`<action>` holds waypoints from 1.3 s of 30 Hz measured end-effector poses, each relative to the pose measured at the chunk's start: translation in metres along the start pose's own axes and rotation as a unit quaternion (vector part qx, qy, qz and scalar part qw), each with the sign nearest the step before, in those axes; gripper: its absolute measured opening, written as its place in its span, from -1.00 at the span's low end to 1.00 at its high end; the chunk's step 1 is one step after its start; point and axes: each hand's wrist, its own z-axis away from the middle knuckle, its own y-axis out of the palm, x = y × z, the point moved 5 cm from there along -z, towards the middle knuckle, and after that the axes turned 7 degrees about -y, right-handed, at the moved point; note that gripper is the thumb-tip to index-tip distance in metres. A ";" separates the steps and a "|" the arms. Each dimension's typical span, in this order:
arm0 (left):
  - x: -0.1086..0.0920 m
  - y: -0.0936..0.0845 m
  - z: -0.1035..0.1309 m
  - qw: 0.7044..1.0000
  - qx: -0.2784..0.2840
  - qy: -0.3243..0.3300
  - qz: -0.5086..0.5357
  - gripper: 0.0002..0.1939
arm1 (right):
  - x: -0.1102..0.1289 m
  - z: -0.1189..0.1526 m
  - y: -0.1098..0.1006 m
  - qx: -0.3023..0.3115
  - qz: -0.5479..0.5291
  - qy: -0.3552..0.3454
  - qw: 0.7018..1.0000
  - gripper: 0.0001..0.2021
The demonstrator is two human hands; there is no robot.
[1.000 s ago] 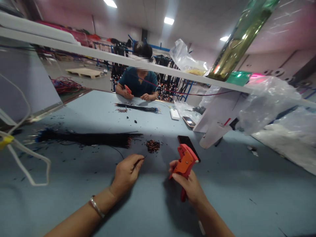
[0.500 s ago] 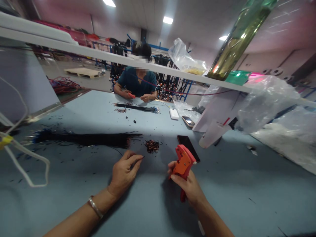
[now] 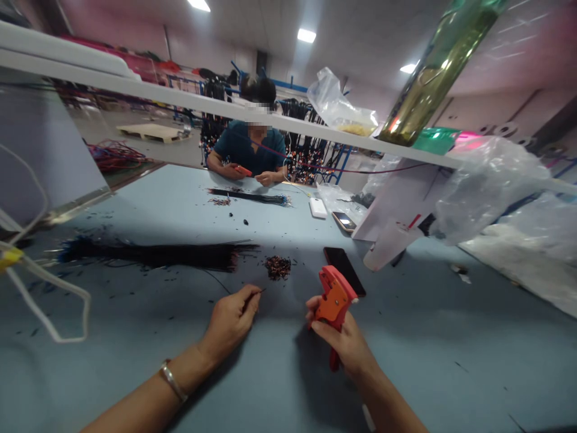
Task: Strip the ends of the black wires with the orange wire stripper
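My left hand [image 3: 234, 316] pinches a thin black wire [image 3: 217, 281] near its end, and a short tip sticks out to the right of the fingertips. The wire runs back toward a long bundle of black wires [image 3: 162, 255] lying on the blue-grey table [image 3: 270, 379]. Wrapped round the handles of a red and orange wire stripper [image 3: 334, 297] is my right hand [image 3: 340, 337], with the tool's head pointing up. Between the hands and farther back lies a small pile of cut pieces [image 3: 278, 267].
A dark phone [image 3: 345, 270] lies behind the stripper, with a white cup [image 3: 391, 245] tipped beside it. Across the table, a person [image 3: 252, 147] holds a red tool near a second wire bundle [image 3: 252, 196]. A white shelf edge [image 3: 180, 99] crosses above.
My left fingers have closed more tightly together around the wire, and more of the wire shows behind them. My right hand and the stripper have hardly moved.
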 end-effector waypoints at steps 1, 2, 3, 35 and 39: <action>0.000 0.000 0.000 1.000 0.005 0.000 -0.001 -0.76 | 0.000 0.000 0.000 0.001 -0.001 0.002 1.000 -0.71; 0.000 0.000 0.000 1.000 0.006 0.000 -0.002 -0.75 | 0.000 0.000 0.000 0.000 -0.003 0.003 1.000 -0.71; 0.000 0.000 0.000 1.000 0.007 0.002 -0.006 -0.74 | 0.000 0.000 0.000 0.000 -0.004 0.004 1.000 -0.71; 0.002 -0.007 -0.004 0.998 -0.058 0.013 0.020 -0.74 | -0.005 0.001 -0.001 0.014 -0.007 0.009 1.000 -0.68; 0.003 -0.008 -0.004 0.998 -0.062 -0.016 0.018 -0.74 | -0.002 0.002 0.001 0.015 -0.002 0.013 1.000 -0.69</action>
